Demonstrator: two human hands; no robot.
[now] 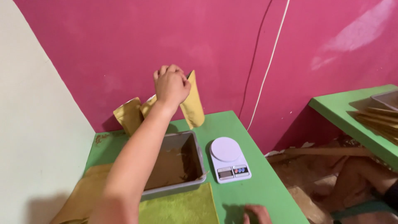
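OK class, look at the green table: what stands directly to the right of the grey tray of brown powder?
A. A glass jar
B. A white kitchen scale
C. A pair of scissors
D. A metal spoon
B. A white kitchen scale with a round plate sits on the green table just right of the grey tray; no jar, spoon or scissors is visible.
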